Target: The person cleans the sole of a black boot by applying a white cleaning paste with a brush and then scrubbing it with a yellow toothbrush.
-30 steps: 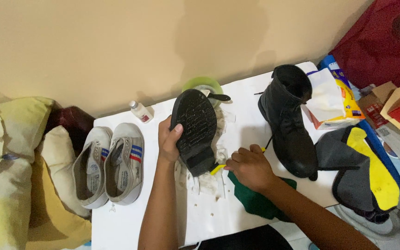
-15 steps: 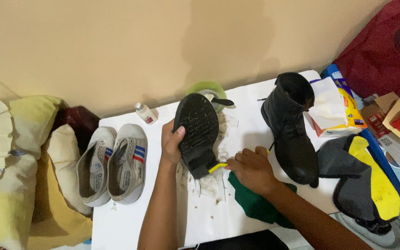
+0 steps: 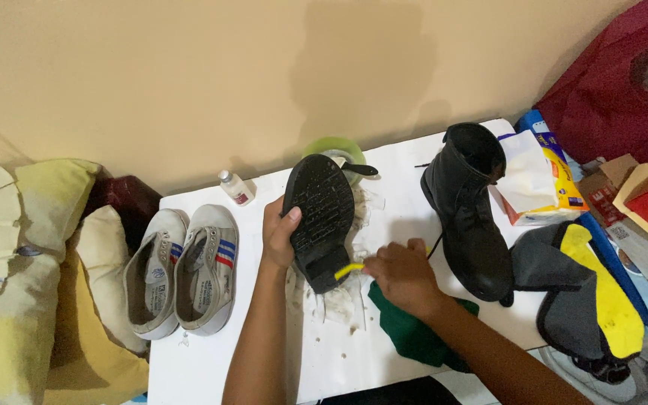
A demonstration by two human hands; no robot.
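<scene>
Black, sole-up boot (image 3: 319, 217) stands over the white table (image 3: 211, 360), gripped at its edge by the left hand (image 3: 279, 236). The right hand (image 3: 403, 276) pinches a yellow brush (image 3: 349, 269) at the heel; its bristles are hidden. Green cloth (image 3: 414, 334) lies partly under that forearm. Beyond stands the second black boot (image 3: 468, 214).

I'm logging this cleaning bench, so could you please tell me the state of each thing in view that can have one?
Black boot with the lugged sole: sole up, gripped by the left hand.
Small yellow brush: in the right hand, against the heel.
Second black leather boot: upright, untouched.
Pair of white canvas sneakers: side by side, upright.
Small white bottle: capped, lying tilted.
Tissue box: open, tissue showing.
Green cloth: crumpled under the right forearm.
</scene>
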